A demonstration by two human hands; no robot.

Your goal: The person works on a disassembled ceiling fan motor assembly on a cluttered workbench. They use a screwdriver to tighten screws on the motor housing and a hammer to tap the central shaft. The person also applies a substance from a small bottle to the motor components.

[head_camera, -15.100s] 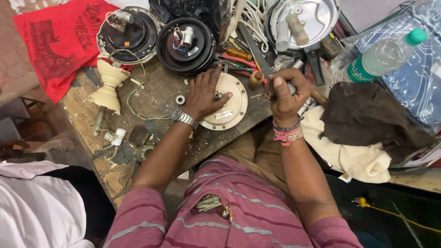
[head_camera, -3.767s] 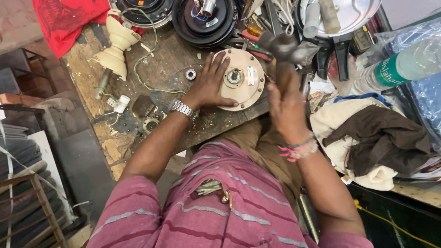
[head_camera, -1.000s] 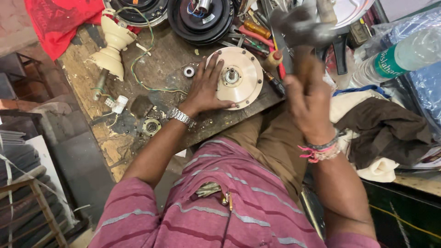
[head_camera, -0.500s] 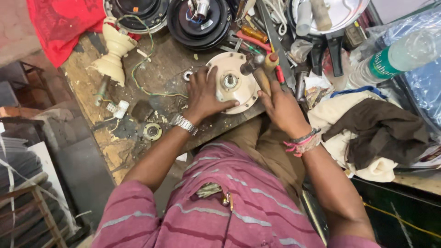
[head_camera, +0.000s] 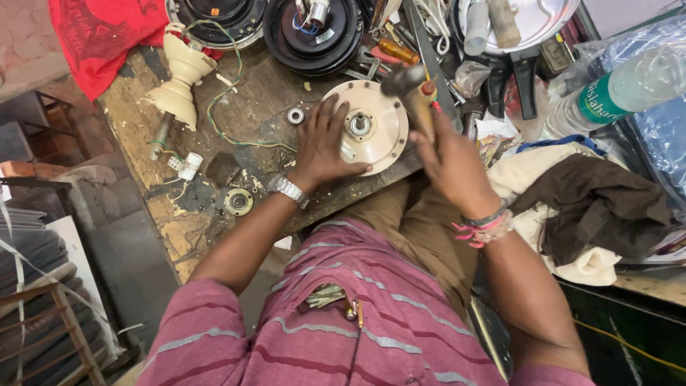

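Here the cream disc (head_camera: pixel 375 129) lies under the left hand (head_camera: pixel 323 143), touching it.

I see bare worktop (head_camera: pixel 264 93) left of the cream cover (head_camera: pixel 371 129), broken only by a small bearing (head_camera: pixel 295 115) and a green wire (head_camera: pixel 236 136). Behind the cover, black motor housings (head_camera: pixel 314 32) and scattered tools (head_camera: pixel 396 51) block the way. On the right, a cloth pile (head_camera: pixel 593 207) and bottle (head_camera: pixel 629 86) crowd in.
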